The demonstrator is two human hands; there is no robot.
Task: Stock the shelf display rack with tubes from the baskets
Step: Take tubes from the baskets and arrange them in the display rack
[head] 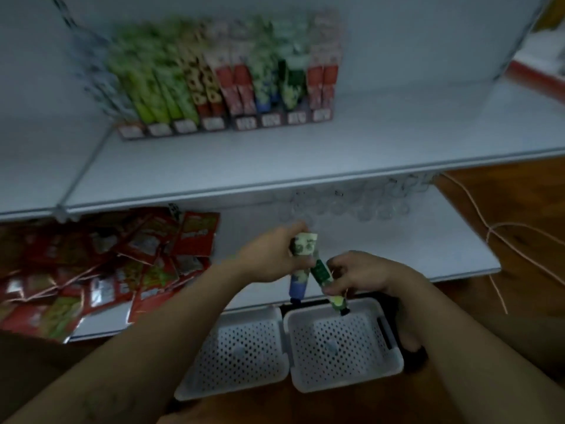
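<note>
I have one view only: wide-angle head cam, facing forward and tilted down. Very near the left hand (pixel 269 258) and right hand (pixel 362 276), baskets (pixel 394 364) at the near edge, centre. Display rack (pixel 226 87) sits far, upper centre, blurred. Floor (pixel 519 197) far right.

Both forearms stretch forward side by side, left hand (pixel 269 255) gripping a blue tube (pixel 296 286), right hand (pixel 363 275) curled around a green tube (pixel 321 270).
</note>
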